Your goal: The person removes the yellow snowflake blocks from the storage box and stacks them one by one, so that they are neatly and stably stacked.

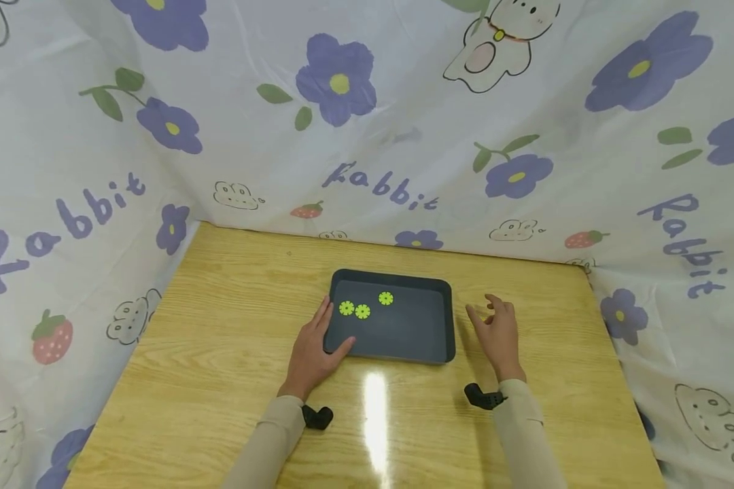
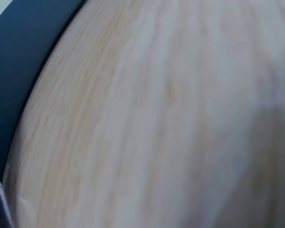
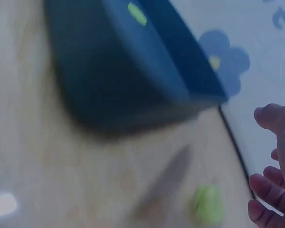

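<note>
A dark grey rectangular tray [image 1: 404, 339] lies on the table in the head view. Three yellow-green notched discs [image 1: 386, 298] rest flat on its floor, toward the left and back. My left hand [image 1: 310, 353] is at the tray's near left corner, with straight fingers along the left side and the thumb over the front rim. Off the tray's right side, my right hand [image 1: 497, 336] has loosely bent fingers, thumb and forefinger apart, holding nothing visible. In the right wrist view a blurred green thing [image 3: 209, 205] appears over the wood near the fingers of that hand.
The wooden table [image 1: 220, 326] runs back to a white cloth [image 1: 404, 122] printed with purple flowers and rabbits, which rises behind and on both sides. A black wrist camera [image 1: 318, 417] sits on the left wrist, another camera [image 1: 483, 397] on the right.
</note>
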{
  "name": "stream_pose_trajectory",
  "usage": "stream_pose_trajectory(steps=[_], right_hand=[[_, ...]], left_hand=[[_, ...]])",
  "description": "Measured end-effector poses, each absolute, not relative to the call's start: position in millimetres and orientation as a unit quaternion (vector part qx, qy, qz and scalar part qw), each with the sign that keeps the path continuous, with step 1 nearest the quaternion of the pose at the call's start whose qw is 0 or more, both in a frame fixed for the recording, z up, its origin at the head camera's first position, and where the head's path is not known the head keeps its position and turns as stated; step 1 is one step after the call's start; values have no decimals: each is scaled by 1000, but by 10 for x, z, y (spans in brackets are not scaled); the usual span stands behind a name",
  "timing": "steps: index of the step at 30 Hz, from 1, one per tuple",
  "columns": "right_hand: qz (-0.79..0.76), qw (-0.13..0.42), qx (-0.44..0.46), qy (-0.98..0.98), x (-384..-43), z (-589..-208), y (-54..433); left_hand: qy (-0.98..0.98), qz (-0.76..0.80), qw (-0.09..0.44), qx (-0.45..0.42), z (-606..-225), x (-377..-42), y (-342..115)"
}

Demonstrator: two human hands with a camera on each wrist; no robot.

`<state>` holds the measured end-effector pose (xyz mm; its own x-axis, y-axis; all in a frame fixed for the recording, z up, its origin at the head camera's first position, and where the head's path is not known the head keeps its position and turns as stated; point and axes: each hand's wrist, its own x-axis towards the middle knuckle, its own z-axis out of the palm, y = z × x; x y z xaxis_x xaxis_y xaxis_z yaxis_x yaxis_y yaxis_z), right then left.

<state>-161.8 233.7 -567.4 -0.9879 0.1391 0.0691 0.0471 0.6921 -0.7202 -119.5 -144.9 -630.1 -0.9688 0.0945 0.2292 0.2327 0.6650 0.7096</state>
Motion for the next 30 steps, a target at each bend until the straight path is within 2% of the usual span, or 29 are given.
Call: stream_pose_trajectory(steps=[6,15,27,30], right_hand=[[389,68,9,-919,-1836,-5496,1913],[370,16,85,-925,-2043,-5578,1272],[322,-62,116,-938,-2138,-5761,912],[318,-65,117,-938,-2151,-5786,869]], left_hand=[[-909,-399,82,-88,-6272,-1204,-1487],[-907,-399,100,-91,-6329,-1181,-1458],[-910,-394,96,-84,-6277,-1147,-1457],[-910,-393,102,-81,-6272,-1133,-1473]])
